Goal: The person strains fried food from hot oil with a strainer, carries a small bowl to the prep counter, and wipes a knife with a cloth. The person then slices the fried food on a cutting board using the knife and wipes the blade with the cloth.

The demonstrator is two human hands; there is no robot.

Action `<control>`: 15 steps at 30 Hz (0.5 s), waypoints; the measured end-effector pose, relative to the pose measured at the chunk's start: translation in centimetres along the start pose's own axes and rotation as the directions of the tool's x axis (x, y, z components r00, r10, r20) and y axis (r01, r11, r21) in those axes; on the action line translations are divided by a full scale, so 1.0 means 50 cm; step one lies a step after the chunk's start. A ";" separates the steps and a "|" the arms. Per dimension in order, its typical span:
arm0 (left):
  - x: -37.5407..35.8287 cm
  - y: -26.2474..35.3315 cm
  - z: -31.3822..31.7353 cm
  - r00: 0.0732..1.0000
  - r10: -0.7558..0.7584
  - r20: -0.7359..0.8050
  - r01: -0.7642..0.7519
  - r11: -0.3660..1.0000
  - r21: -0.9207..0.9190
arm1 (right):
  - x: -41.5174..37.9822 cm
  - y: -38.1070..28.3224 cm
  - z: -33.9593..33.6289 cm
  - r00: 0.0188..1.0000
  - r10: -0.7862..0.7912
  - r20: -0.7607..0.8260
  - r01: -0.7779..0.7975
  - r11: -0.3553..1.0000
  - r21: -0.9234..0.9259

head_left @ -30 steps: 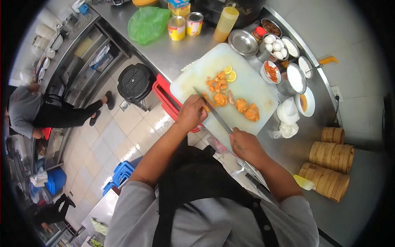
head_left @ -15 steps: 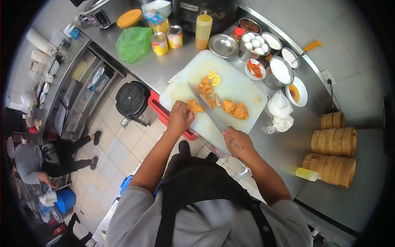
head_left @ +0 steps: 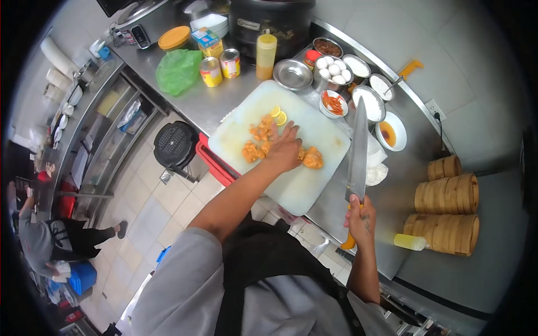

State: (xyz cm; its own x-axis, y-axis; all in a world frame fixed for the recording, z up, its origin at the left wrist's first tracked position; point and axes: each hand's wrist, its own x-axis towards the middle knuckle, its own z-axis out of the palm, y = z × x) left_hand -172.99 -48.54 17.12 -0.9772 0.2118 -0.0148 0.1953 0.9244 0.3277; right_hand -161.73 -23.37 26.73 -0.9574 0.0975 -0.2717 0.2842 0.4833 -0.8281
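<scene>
My right hand [head_left: 361,218] grips a large knife [head_left: 357,151] by its orange handle. The blade points up and away, to the right of the white cutting board [head_left: 314,193]. Over the middle of that board my left hand [head_left: 284,148] lies with its fingers stretched apart among fried chicken pieces [head_left: 261,131]. The palm hides some of the chicken, and whether the fingertips press on a piece is hard to see. One larger chicken piece [head_left: 313,158] shows just right of the hand. Two lemon slices [head_left: 278,115] rest near the board's far edge.
Around the board stand a squeeze bottle [head_left: 266,56], two cans [head_left: 220,68], a green plastic bag [head_left: 178,73], a metal bowl [head_left: 293,74], a pot of eggs [head_left: 333,70] and a bowl of brown liquid [head_left: 390,131]. Bamboo steamers [head_left: 445,193] sit right. Another person [head_left: 42,235] stands far left.
My right hand has lifted the knife off the chicken and swung it right, blade up. The left hand has moved right and forward over the chicken, its fingers now spread.
</scene>
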 end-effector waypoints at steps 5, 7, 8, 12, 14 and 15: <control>-0.064 -0.043 0.006 0.932 0.006 -0.363 -0.126 0.943 -0.308 | 0.010 0.065 0.022 0.999 0.047 0.027 -0.047 0.999 -0.028; -0.117 -0.079 -0.023 0.841 -0.134 -0.524 -0.083 0.926 -0.369 | 0.036 0.142 0.062 0.991 -0.089 0.100 0.109 0.968 -0.224; -0.148 -0.113 -0.028 0.787 -0.222 -0.575 -0.037 0.914 -0.403 | 0.033 0.131 0.078 0.992 -0.086 0.098 0.105 0.970 -0.219; -0.252 -0.243 -0.032 0.686 -0.441 -0.579 -0.001 0.794 -0.607 | 0.027 0.076 0.215 0.829 -0.259 0.495 0.475 0.794 -0.379; -0.285 -0.255 -0.050 0.664 -0.567 -0.488 0.163 0.746 -0.645 | 0.034 0.046 0.278 0.789 -0.267 0.554 0.517 0.775 -0.363; -0.290 -0.260 -0.046 0.654 -0.572 -0.496 0.159 0.744 -0.649 | 0.040 0.033 0.298 0.744 -0.272 0.610 0.560 0.752 -0.347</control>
State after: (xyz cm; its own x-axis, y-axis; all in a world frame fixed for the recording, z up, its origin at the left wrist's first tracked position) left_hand -161.58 -64.36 15.23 -0.7918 -0.5472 0.2713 -0.0636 0.5157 0.8544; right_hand -162.42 -35.35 17.48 -0.7590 -0.5898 -0.2758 -0.3397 0.7201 -0.6050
